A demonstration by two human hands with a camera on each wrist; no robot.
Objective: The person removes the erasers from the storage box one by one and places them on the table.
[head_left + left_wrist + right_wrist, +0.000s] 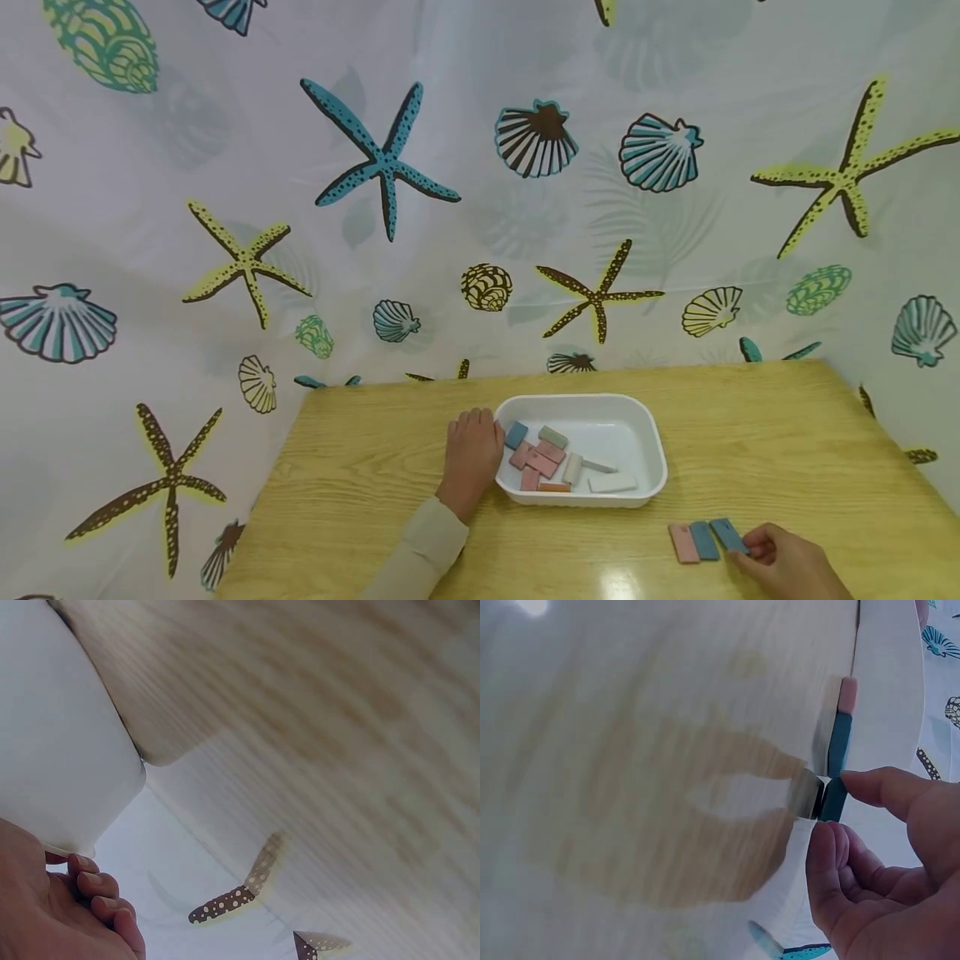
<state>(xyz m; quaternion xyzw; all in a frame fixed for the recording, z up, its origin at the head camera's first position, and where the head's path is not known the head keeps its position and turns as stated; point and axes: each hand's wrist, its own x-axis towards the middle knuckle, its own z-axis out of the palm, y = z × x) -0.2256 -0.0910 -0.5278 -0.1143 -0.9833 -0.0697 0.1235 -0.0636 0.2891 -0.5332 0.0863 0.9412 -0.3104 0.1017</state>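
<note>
Tile (726,535), blue, rightmost of 3 at lower right of frame, slants lengthwise upper-left to lower-right, pinched by nearer right hand (787,562); left hand (474,448) grips left rim of white tray (585,500), lower center.

White fabric backdrop (465,50) printed with speckled starfish (386,162) in blue, yellow and brown, and ribbed scallop shells (660,154) in teal, brown and yellow. Wood-grained table (360,450), honey-yellow from my remote station (I find it paler in both wrist views). Plain white plastic tray (577,500); flat rectangular tiles inside (542,463) pink, blue, grey-green, white and orange. Outside: one pink rectangular tile (683,543), two blue rectangular tiles (703,541).
</note>
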